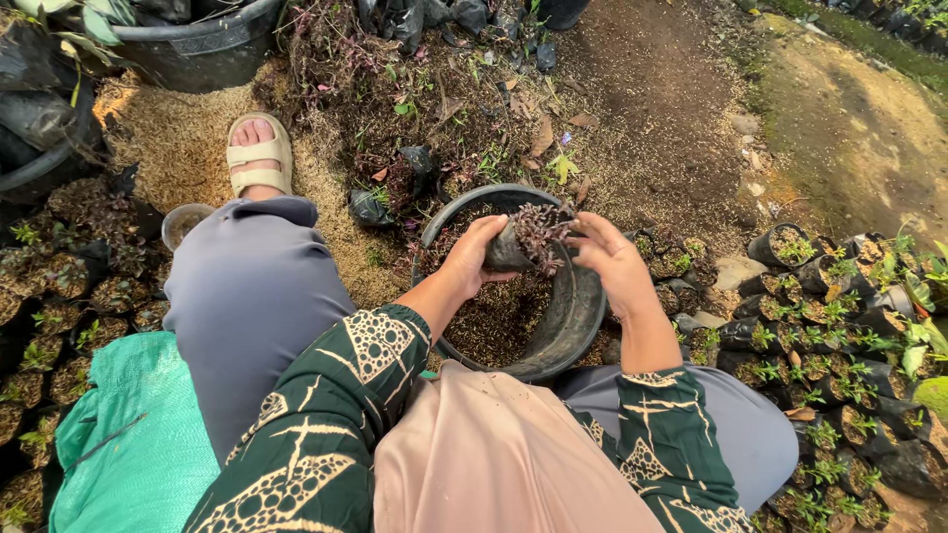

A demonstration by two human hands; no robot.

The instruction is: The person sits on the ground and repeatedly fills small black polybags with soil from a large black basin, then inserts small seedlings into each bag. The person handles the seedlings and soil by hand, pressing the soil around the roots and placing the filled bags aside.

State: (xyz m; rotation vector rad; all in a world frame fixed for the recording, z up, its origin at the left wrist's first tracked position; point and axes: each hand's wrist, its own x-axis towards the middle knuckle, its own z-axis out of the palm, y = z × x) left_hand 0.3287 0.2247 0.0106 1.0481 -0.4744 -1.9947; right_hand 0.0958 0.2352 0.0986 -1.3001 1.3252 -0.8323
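Both hands meet over the black tub [583,326]: left hand [472,259] wraps the small planting bag [509,252], right hand [610,259] pinches its purple seedling [543,229]; tilted, soil could spill.

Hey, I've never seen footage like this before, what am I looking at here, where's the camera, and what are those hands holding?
There is no machine here. The single picture comes from a camera worn on a person's head, looking down at their own lap and two bare hands. The person sits low on the ground, one sandalled foot stretched ahead. The left hand grips a small black nursery bag with a dark purplish plant in it; the right hand touches the plant's top. Below them is a black basin holding a loose soil mix. Rows of small bagged seedlings stand to the right and left, and a green sack lies at the left.
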